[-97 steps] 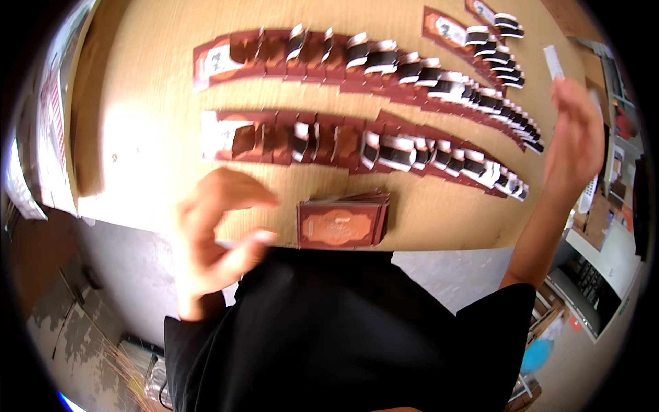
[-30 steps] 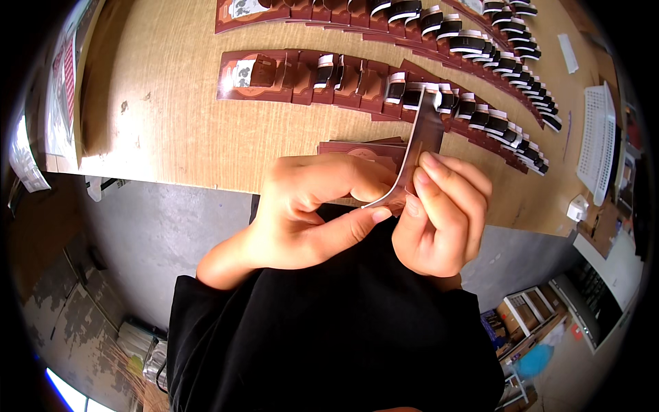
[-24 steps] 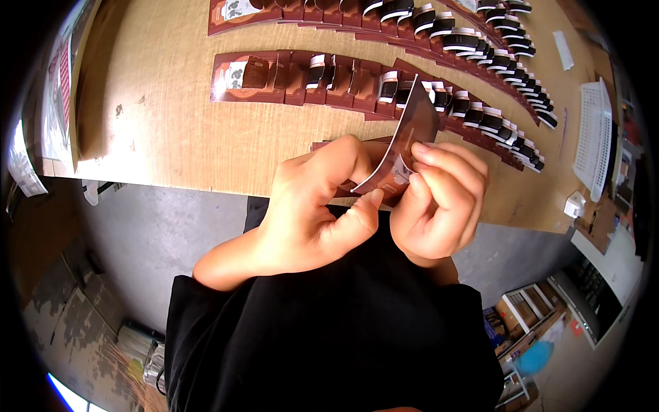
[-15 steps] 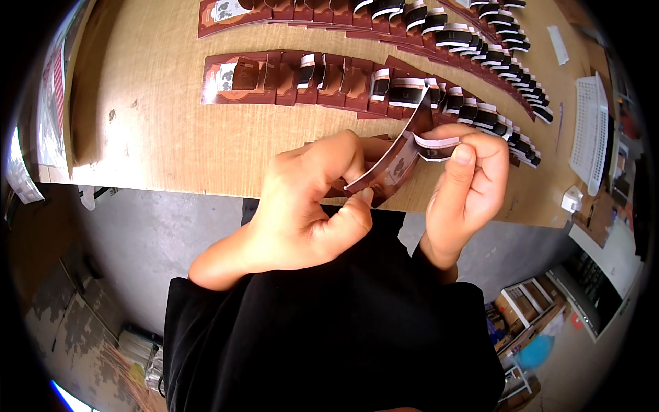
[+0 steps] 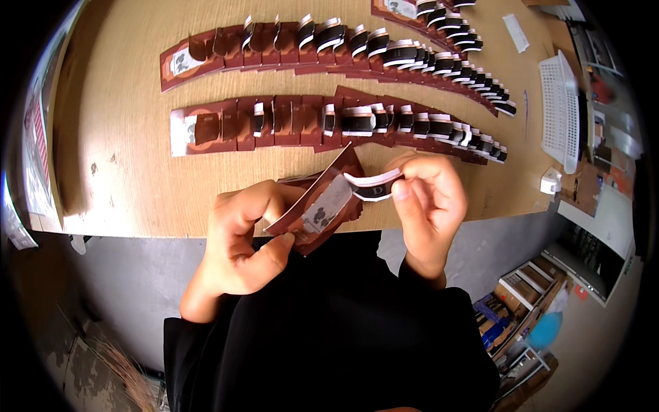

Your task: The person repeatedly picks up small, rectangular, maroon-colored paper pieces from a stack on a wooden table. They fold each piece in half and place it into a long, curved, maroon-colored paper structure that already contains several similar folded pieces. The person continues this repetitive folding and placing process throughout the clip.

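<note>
Between thumb and fingers, my left hand grips a dark red printed card by its lower left end. The card is tilted above the table's near edge, its pale panel facing up. My right hand pinches the free end of a curved black-and-white strip, whose other end meets the card's upper right part. Behind the held card, more red cards show in part. Beyond my hands lies a row of overlapping red cards, many with raised black-and-white loops. A second such row curves behind it.
Part of a third card row shows at the far edge of the view. On the wooden table, a white slotted basket stands at the right, near a small white block, a thin pen-like stick and a white strip.
The whole view has shifted, so the rows sit lower and further left. My hands are slightly further apart, and more of the held card's face shows. Both grips stay the same.
</note>
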Demonstrator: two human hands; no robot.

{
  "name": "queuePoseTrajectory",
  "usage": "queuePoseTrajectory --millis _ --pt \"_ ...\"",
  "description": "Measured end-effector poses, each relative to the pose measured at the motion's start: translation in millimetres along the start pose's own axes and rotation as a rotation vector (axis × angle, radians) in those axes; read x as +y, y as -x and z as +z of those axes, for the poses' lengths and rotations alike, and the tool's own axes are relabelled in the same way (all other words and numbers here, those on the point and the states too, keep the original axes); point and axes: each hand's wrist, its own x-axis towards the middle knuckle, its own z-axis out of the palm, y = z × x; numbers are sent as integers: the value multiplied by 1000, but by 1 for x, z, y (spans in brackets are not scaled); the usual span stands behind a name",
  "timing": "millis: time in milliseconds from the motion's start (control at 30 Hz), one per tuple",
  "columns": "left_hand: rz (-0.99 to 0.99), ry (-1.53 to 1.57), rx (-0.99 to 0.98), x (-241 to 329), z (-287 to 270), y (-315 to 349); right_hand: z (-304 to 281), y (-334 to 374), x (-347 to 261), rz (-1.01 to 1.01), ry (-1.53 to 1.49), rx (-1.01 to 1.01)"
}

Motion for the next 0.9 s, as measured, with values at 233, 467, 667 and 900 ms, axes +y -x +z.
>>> queuePoseTrajectory --millis 233,467,667,900 --pt "26 36 -97 2 -7 -8 -21 -18 -19 239 27 -265" --pt "-14 272 46 4 -10 -10 -60 -78 -18 346 -91 -410" --pt "59 167 -101 2 -40 -13 -147 -241 -12 126 207 -177" --pt "25 143 -60 -7 -60 -4 -189 -334 46 329 546 22"
